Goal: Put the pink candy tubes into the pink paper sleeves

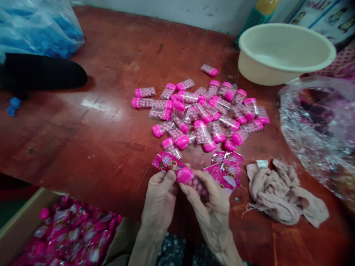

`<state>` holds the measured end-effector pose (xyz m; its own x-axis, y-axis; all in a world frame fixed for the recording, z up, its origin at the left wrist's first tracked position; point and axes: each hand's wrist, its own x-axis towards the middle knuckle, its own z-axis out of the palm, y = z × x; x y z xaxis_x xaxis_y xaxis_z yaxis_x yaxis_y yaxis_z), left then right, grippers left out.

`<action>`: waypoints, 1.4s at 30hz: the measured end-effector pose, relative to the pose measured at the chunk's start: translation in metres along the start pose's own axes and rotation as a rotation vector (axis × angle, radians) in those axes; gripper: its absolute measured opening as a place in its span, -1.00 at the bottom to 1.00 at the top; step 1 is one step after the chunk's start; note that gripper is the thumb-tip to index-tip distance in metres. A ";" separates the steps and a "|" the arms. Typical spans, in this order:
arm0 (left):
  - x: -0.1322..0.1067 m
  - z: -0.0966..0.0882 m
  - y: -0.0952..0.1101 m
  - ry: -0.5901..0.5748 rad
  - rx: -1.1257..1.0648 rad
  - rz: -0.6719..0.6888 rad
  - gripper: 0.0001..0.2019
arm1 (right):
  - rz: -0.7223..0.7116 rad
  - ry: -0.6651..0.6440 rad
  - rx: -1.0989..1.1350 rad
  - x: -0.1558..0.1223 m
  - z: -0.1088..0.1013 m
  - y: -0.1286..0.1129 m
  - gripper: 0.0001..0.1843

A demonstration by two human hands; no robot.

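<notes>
Head view: from where I stand, the left hand (158, 201) pinches a printed pink wrapper (165, 161) between thumb and fingers, while the right hand (212, 205) grips a clear candy tube (195, 183) by its body, both just above the near part of the surface (111, 147). The tube's pink cap (183, 175) points towards the wrapper; whether one has gone inside the other, I can't tell.

If the two are being fitted together, I'd keep them in one line, spread the wrapper's mouth fully, and push gently so the film doesn't crease or catch on the cap's edge.

The tube holds round pink sweets, as do those in the loose pile (201, 114) beyond the hands. More flat wrappers (232, 168) lie beside the right hand. At lower left, a cardboard box (24, 218) is heaped with glossy pink packs; a translucent bag (41, 29) behind holds blue pieces too blurred to name. A pale plastic basin (255, 70) stands at the back right.
</notes>
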<state>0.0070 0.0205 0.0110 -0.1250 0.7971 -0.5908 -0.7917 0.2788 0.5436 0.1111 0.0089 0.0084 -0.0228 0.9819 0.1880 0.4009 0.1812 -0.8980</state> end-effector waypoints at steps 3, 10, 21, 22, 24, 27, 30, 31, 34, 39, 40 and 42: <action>0.002 -0.002 -0.001 -0.026 0.021 0.001 -0.83 | 0.013 -0.087 0.041 0.000 -0.003 0.003 -0.72; 0.001 -0.002 -0.005 -0.119 0.047 0.027 -0.82 | 0.081 -0.140 0.072 0.000 -0.011 0.009 -0.71; 0.003 -0.005 -0.006 -0.256 0.091 -0.048 -0.67 | 0.178 -0.267 0.101 0.007 -0.019 0.004 -0.94; 0.004 -0.004 -0.006 -0.255 0.090 -0.043 -0.70 | 0.164 -0.248 0.076 0.007 -0.017 0.005 -0.92; 0.005 -0.002 -0.006 -0.238 0.095 -0.027 -0.76 | 0.110 -0.207 0.042 0.004 -0.014 0.006 -0.85; 0.006 0.000 -0.008 -0.229 0.109 -0.036 -0.78 | 0.038 -0.153 0.019 0.002 -0.009 0.009 -0.78; 0.007 -0.001 -0.007 -0.253 0.131 -0.044 -0.76 | 0.045 -0.160 0.015 -0.001 -0.009 0.009 -0.81; 0.007 -0.002 -0.005 -0.259 0.149 -0.031 -0.75 | 0.060 -0.180 0.018 -0.001 -0.010 0.009 -0.85; 0.006 -0.006 0.002 -0.297 0.224 0.026 -0.74 | 0.126 -0.294 0.034 -0.001 -0.014 0.007 -0.90; 0.005 -0.008 0.010 -0.393 0.301 0.044 -0.77 | 0.126 -0.340 0.070 0.002 -0.017 0.003 -0.86; 0.005 -0.007 0.010 -0.409 0.314 0.033 -0.79 | 0.110 -0.312 0.067 0.001 -0.015 0.002 -0.85; 0.005 -0.004 0.010 -0.406 0.343 0.012 -0.84 | 0.087 -0.246 0.040 -0.002 -0.010 0.000 -0.79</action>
<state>-0.0034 0.0250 0.0110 0.1624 0.9256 -0.3419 -0.5419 0.3732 0.7531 0.1205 0.0065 0.0116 -0.2138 0.9768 0.0118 0.3749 0.0932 -0.9224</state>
